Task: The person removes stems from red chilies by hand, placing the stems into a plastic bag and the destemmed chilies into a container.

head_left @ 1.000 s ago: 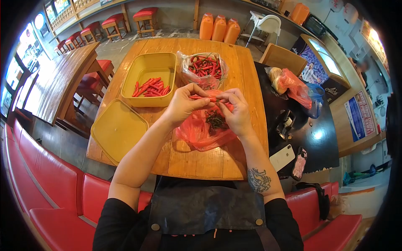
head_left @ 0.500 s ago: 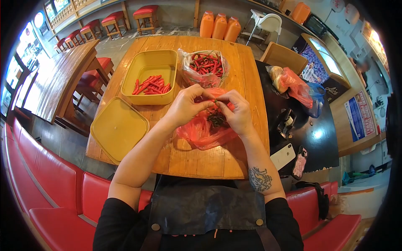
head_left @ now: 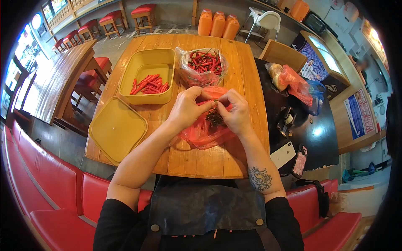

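My left hand (head_left: 188,108) is pinched closed around a red chilli (head_left: 204,101), mostly covered by its fingers. Fingertips of my right hand (head_left: 235,112) are closed on the green stem end. Both hands meet above a red plastic bag (head_left: 202,136) that lies spread on the table, with a dark heap of chilli stems (head_left: 215,119) on it. Beyond them, a clear plastic bag (head_left: 190,76) holds many red chillies (head_left: 205,62) with stems. To the left, stemless red chillies (head_left: 151,85) lie in a yellow plastic tub (head_left: 125,90).
The tub's yellow lid (head_left: 117,129) lies flat at the left of the wooden table (head_left: 197,162). On the black table (head_left: 312,146) at right are a phone (head_left: 283,155), a pink patterned case (head_left: 300,161) and bagged items (head_left: 296,88). Orange jugs (head_left: 218,25) stand behind.
The view has shifted slightly. Both hands remain together over the red bag, fingertips still pinching, with the red chilli now showing more between them.
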Available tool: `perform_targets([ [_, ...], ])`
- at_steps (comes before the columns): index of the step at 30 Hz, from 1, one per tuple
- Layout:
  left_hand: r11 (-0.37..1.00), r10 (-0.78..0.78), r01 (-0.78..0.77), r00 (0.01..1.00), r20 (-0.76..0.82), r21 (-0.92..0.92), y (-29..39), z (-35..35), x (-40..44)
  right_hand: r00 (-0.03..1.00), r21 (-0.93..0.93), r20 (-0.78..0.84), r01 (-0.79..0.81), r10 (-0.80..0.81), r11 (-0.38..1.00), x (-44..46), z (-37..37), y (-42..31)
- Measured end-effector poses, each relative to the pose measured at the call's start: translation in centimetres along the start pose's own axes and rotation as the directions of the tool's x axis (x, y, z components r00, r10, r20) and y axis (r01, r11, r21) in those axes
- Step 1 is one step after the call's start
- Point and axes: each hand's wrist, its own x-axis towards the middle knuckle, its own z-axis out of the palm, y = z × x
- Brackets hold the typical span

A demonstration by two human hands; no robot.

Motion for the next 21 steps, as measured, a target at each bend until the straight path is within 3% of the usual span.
perform_targets([
  [11,0.996,-0.09,0.09,0.996,0.016,0.012,0.0,-0.3,0.2,0.999,-0.081,-0.023,-0.028,0.026,0.996,0.0,-0.1,-0.1],
  [13,0.996,0.087,-0.084,0.991,-0.102,0.032,-0.7,-1.5,0.8,0.999,-0.108,-0.001,-0.038,0.038,0.993,0.0,-0.2,0.4],
  [14,0.994,0.103,-0.106,0.98,-0.169,-0.007,-1.0,-2.6,1.1,0.999,-0.108,-0.006,-0.04,0.039,0.993,0.0,-0.2,0.6],
  [16,0.963,0.158,-0.096,0.958,-0.241,0.252,-0.4,-6.1,1.7,0.998,-0.129,0.043,-0.041,0.047,0.991,0.0,-0.4,0.8],
  [18,0.888,0.116,0.042,0.943,-0.311,0.459,-2.7,-8.8,2.1,0.997,-0.169,0.06,-0.031,0.042,0.985,-0.1,-0.4,0.6],
  [19,0.887,0.12,0.039,0.943,-0.311,0.46,-3.3,-9.9,2.2,0.996,-0.207,0.085,-0.018,0.036,0.978,-0.1,-0.3,0.5],
  [21,0.731,-0.113,0.281,0.948,-0.296,0.622,-3.8,-11.3,2.1,0.993,-0.22,0.112,-0.013,0.038,0.975,-0.2,-0.2,0.5],
])
